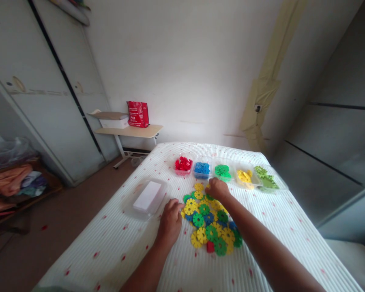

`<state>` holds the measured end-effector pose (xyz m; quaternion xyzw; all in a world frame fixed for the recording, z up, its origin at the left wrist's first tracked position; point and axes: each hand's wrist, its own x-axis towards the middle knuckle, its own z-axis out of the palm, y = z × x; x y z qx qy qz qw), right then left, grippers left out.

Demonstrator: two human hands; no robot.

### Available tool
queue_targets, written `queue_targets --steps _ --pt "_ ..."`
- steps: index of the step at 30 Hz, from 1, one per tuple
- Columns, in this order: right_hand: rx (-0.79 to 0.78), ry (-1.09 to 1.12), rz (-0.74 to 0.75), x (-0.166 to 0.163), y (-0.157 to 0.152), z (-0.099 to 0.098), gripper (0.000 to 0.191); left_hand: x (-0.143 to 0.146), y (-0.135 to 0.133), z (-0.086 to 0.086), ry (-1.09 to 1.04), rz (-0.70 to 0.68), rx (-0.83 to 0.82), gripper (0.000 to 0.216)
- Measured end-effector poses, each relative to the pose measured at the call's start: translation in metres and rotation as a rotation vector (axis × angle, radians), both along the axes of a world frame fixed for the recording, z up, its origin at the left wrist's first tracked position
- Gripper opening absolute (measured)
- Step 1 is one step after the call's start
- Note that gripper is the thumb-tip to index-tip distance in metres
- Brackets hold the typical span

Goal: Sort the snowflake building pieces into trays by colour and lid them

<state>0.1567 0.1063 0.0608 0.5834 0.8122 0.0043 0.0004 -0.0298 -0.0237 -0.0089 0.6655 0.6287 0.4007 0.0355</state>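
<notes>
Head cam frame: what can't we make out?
All head view:
- Right hand: anything in its grip, hidden by the hand itself.
- Disc pile: lower layers, covered by upper discs; right side partly behind the right forearm.
- Red bag: fine print, too small.
- Orange cloth: cut off by left edge.

Grip of the right hand (218,189) blurred and unclear, forearms (261,243) cut off by the bottom edge

Single wide view from the wearer's head, facing forward and tilted down, spotted white cloth (109,243) stretching away from close below, left hand (170,221) and right hand (218,189) at near range, pale wall (176,69) farther off
</notes>
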Motion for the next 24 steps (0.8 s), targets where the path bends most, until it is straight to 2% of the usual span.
queue_targets --steps 7,16,24 --pt "0.011 0.024 0.172 -0.021 -0.007 0.006 0.037 0.001 0.0 0.001 0.005 0.012 0.004 0.037" --pt "0.014 -0.017 0.123 -0.045 -0.006 0.0 0.032 -0.001 0.0 -0.002 -0.011 0.006 0.003 0.035" --pt "0.08 0.026 0.026 -0.018 -0.013 0.001 0.036 0.002 -0.002 0.001 -0.004 -0.002 -0.01 0.036"
